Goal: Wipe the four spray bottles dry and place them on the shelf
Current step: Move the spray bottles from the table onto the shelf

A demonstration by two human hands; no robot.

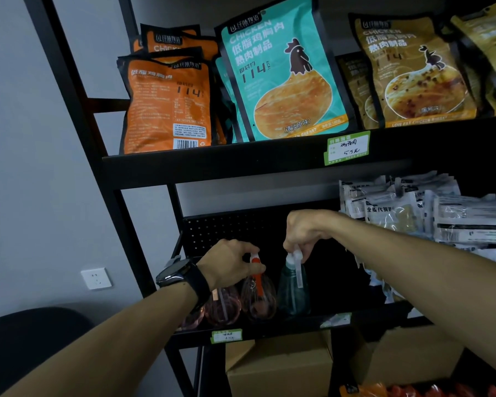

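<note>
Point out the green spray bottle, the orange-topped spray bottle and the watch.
green spray bottle (292, 290), head view, on its translucent body below the white sprayer.
orange-topped spray bottle (259, 296), head view, on its reddish body.
watch (173, 272), head view, on its dark face at the left wrist.

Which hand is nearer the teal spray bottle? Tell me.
Right. The right hand grips the teal spray bottle by its white sprayer head. The left hand is beside it, holding the orange-topped bottle.
</note>
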